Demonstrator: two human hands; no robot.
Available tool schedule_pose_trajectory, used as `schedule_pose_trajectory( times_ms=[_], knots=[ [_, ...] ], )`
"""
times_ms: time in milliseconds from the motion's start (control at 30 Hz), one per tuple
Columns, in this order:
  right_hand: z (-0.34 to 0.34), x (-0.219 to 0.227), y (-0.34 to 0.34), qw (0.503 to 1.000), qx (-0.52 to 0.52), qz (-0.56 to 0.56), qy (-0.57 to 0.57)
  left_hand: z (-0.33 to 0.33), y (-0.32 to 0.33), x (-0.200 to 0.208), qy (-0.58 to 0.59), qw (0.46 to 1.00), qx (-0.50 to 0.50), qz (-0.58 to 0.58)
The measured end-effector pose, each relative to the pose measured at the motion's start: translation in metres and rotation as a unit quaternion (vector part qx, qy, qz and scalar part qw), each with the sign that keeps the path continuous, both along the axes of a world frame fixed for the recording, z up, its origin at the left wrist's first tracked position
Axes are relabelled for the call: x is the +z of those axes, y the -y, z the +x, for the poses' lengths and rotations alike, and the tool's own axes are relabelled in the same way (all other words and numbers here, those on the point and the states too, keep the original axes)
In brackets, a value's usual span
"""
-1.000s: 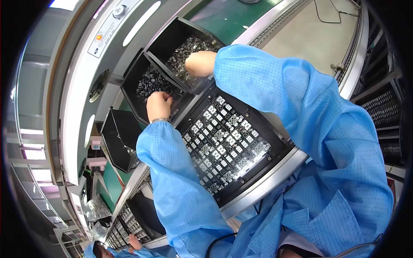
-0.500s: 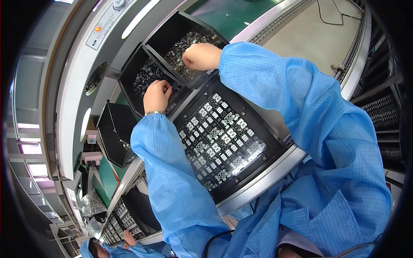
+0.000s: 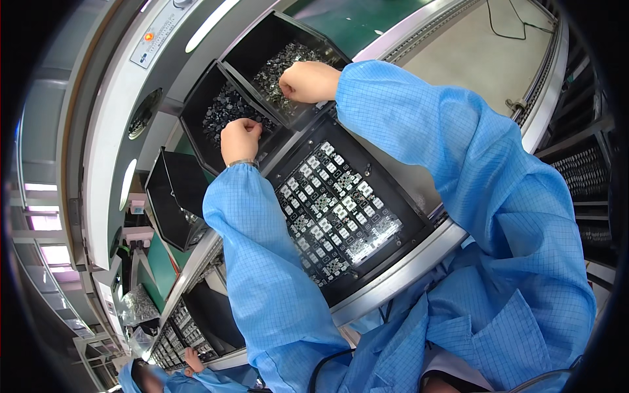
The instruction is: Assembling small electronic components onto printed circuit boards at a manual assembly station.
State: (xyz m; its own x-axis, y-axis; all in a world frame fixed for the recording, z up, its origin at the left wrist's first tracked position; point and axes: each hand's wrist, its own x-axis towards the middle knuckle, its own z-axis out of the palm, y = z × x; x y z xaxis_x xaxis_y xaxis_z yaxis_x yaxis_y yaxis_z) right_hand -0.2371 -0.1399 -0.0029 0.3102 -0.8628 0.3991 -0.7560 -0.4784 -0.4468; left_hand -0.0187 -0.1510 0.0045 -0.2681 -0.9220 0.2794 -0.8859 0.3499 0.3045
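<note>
My left hand (image 3: 240,140) is over the left black bin (image 3: 194,134), its thumb and fingertips pinched together. That bin holds a heap of small dark parts (image 3: 226,108); whatever is between the fingertips is too small to name. Over the right black bin (image 3: 259,36), my right hand (image 3: 310,82) has its fingers curled downward near small silvery metal parts (image 3: 288,57). Its fingertips are largely hidden, so any part held there does not show. Nearer to me lies a circuit board panel (image 3: 341,209) with rows of white and metallic components, in a black tray (image 3: 409,239).
A third black bin (image 3: 160,196) stands at the left. The conveyor's metal rail (image 3: 393,275) runs along the near side. At lower left, a co-worker's hand (image 3: 192,360) is beside more board panels (image 3: 187,331). A lamp housing with a control panel (image 3: 157,36) hangs at upper left.
My left hand has shifted slightly, with its fingertips still pinched. The right hand stays almost in place, curled over its bin. The view has tilted a little.
</note>
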Motion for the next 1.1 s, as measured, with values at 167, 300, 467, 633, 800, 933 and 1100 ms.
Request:
schedule_pose_trajectory(
  times_ms=[167, 300, 467, 633, 800, 933, 1100],
  knots=[
    [-0.002, 0.003, 0.001, 1.0, 0.005, -0.002, -0.004, -0.001, 0.006, -0.003, -0.083, 0.996, 0.026, 0.037],
    [-0.007, 0.001, 0.003, 1.0, 0.005, -0.003, 0.002, -0.011, 0.006, -0.002, -0.059, 0.996, 0.057, 0.025],
    [-0.009, 0.002, 0.001, 1.0, 0.007, 0.025, 0.006, -0.01, 0.004, -0.005, -0.091, 0.994, 0.055, 0.013],
    [-0.013, 0.002, -0.001, 1.0, 0.011, -0.019, 0.017, 0.004, -0.005, 0.01, -0.063, 0.991, 0.079, -0.093],
    [-0.022, 0.0, 0.001, 0.999, 0.009, -0.011, 0.036, 0.004, -0.048, 0.034, -0.147, 0.988, 0.038, 0.04],
    [-0.024, -0.006, 0.012, 0.999, 0.034, -0.035, 0.017, 0.012, -0.084, 0.014, -0.231, 0.961, -0.062, 0.137],
    [-0.028, -0.004, 0.014, 0.998, 0.054, 0.003, 0.037, 0.019, -0.129, 0.001, -0.134, 0.962, -0.107, 0.212]
  ],
)
